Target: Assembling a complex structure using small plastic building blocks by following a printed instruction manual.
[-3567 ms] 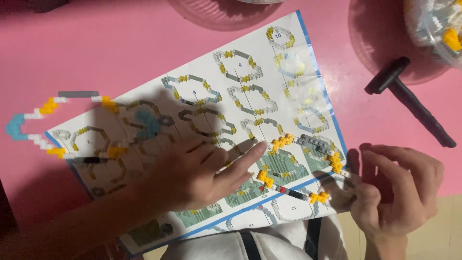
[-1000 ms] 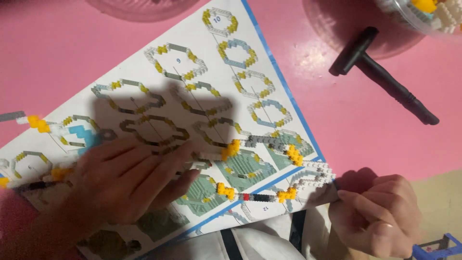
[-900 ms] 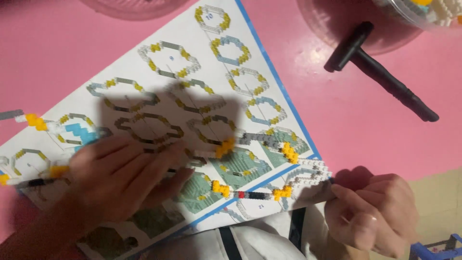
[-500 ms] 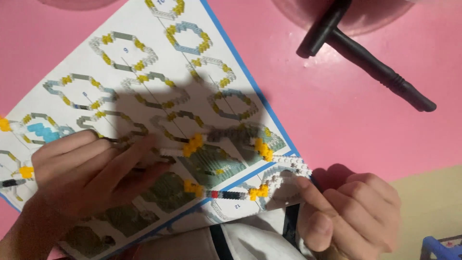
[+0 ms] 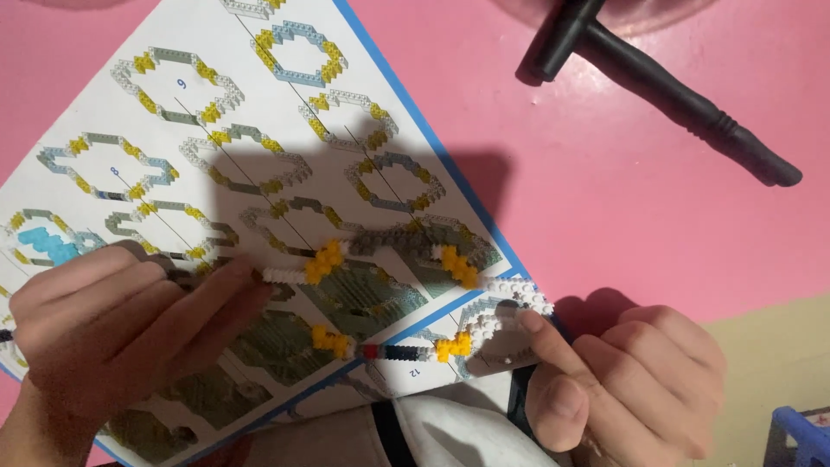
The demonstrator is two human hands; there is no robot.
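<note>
A ring of tiny building bricks, white, grey and yellow with a red and dark stretch, lies on a printed instruction sheet on the pink table. My left hand presses on the ring's left end, fingers flat on the sheet. At the ring's right, white end my right hand pinches the bricks between thumb and forefinger. The sheet shows several pictured brick rings in grey, yellow and blue.
A black T-shaped tool lies on the pink table at the upper right. A beige floor shows beyond the table's edge, with a blue object at the lower right corner. White clothing is below the sheet.
The view has moved closer and down over the sheet. Both hands stay at the ends of the brick ring, my left fingers having slid left, baring the ring's middle.
</note>
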